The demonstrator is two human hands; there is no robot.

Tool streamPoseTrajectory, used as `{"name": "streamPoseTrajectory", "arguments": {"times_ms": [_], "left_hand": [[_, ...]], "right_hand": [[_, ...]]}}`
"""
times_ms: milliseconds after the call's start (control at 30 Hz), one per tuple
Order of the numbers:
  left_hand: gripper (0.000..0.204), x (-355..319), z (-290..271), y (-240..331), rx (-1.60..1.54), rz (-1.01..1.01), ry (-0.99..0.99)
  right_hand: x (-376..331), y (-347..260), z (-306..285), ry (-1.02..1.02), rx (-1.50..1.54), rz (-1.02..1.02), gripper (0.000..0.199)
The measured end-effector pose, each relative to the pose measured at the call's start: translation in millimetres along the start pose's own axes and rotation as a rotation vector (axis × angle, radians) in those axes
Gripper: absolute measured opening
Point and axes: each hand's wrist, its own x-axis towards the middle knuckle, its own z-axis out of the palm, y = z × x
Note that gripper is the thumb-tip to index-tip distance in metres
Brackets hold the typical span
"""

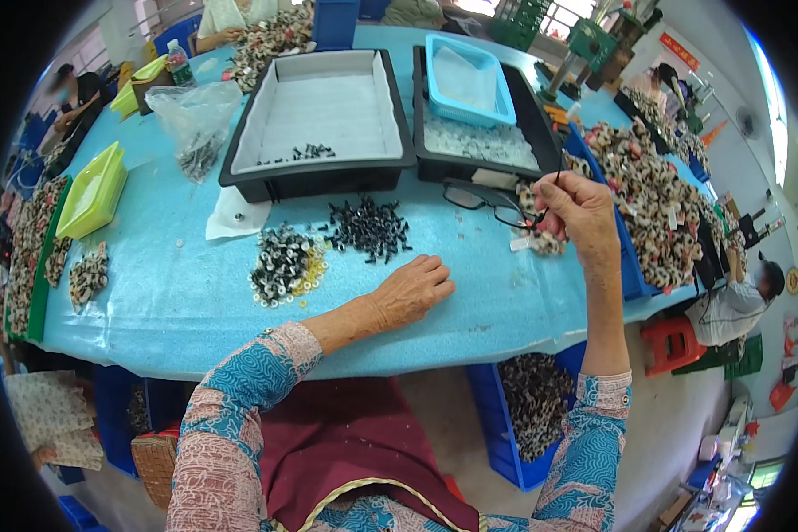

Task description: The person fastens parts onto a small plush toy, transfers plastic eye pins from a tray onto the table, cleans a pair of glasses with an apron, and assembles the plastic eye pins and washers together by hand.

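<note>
My left hand (414, 288) rests palm down on the light blue table cover (168, 301), fingers loosely curled, holding nothing. Just beyond it lie a pile of small black screws (369, 228) and a heap of black-and-white washers with yellow rings (283, 263). My right hand (576, 211) is raised over the right part of the table, pinched on the arm of a pair of black-framed eyeglasses (481, 199). The glasses hang just above the cover, in front of a black tray.
Two black trays stand at the back: one lined white with a few screws (319, 120), one (530, 115) holding a light blue bin (466, 80). A blue crate of black-and-white parts (656, 204) sits right, green trays (93, 191) left, a plastic bag (195, 124). Other people work around.
</note>
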Motion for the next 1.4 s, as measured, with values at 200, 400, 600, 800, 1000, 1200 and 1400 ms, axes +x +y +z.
{"name": "streamPoseTrajectory", "arguments": {"times_ms": [200,400,600,800,1000,1200,1400], "left_hand": [[0.025,-30.6,-22.4,-32.6,0.201,-0.135,0.084],[0.033,-38.2,-34.3,14.3,0.106,-0.256,0.168],[0.035,-74.1,-24.7,49.4,-0.030,-0.371,0.143],[0.037,-76.1,-24.8,50.1,-0.112,-0.449,0.182],[0.036,-75.1,-25.7,49.4,-0.156,-0.448,0.216],[0.033,-70.4,-27.0,42.3,-0.172,-0.420,0.311],[0.031,-66.5,-26.9,41.2,-0.072,-0.401,0.257]], "right_hand": [[72.6,-33.3,54.2,-0.031,-0.063,-0.188,0.017],[143.3,-1.6,155.8,0.014,0.031,-0.230,0.017],[188.5,36.1,218.8,-0.007,0.093,-0.083,0.018],[223.9,80.8,233.8,-0.160,-0.125,0.164,0.018],[226.4,94.9,235.7,-0.028,-0.291,0.083,0.035],[192.3,63.1,220.6,0.218,-0.461,-0.282,0.057],[71.9,64.2,168.4,0.213,-0.111,-0.346,0.020]]}}
